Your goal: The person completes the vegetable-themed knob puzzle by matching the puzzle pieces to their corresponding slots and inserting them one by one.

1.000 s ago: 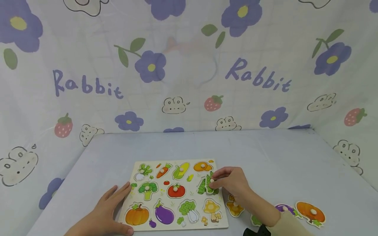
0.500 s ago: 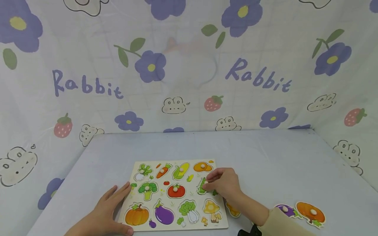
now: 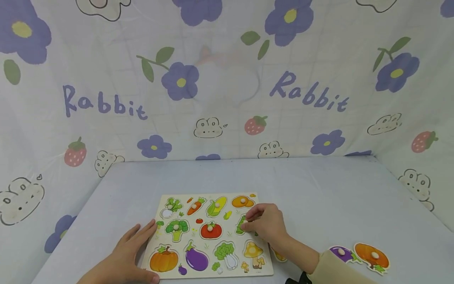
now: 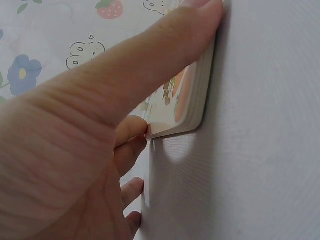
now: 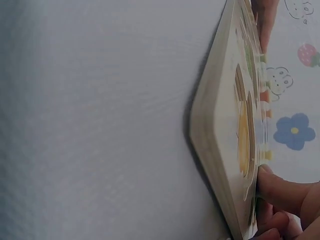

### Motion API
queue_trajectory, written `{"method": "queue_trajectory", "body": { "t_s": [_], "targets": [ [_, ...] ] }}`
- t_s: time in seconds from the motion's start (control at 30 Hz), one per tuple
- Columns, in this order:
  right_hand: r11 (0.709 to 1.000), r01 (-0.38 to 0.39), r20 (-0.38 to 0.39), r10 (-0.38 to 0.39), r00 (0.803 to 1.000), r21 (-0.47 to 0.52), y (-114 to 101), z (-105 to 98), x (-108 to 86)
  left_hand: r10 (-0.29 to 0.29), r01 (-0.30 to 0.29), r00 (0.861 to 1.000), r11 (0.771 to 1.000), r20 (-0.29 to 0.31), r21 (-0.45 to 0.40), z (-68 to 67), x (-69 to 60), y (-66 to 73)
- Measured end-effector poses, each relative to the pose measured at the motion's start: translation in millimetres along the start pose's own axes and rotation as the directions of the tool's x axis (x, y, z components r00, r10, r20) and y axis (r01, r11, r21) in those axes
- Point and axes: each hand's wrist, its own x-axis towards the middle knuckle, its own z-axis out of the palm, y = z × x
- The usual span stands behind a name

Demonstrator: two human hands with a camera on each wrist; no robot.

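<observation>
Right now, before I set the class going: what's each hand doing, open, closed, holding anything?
Left hand: open, touching the board at its left edge.
Right hand: closed, pinching the green piece.

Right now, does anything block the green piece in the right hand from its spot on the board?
Nothing visible: the right hand holds the green piece at its spot on the board, hiding part of it.
</observation>
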Motion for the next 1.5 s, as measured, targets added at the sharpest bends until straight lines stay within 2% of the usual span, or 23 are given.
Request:
{"method": "queue_trajectory", "body": {
  "t_s": [0.1,0.53,0.97,1.3,1.5],
  "targets": [
    [1.000,-0.005,0.004,0.005,1.000,-0.003,-0.1,0.0,0.7,0.005,-0.005,1.000,1.000,-0.003,0.000,-0.8,-0.8,0.1],
    [0.998,0.006,0.030,-0.004,1.000,-0.061,1.4,-1.3,5.9,-0.042,0.042,0.999,0.999,-0.004,-0.019,2.3,2.3,-3.3],
    [0.999,0.015,0.053,-0.012,0.999,-0.050,1.8,-2.9,7.8,-0.008,0.008,1.000,1.000,-0.012,-0.019,-0.4,0.1,0.1],
    [0.998,0.016,0.051,-0.013,0.999,-0.054,2.5,-2.4,8.0,-0.005,0.005,1.000,1.000,-0.021,-0.017,0.1,-0.2,-0.4],
    [0.998,0.010,0.054,-0.007,0.999,-0.055,0.8,-3.3,7.1,-0.023,0.023,1.000,1.000,-0.009,-0.014,0.3,0.4,0.2]
  ]
}}
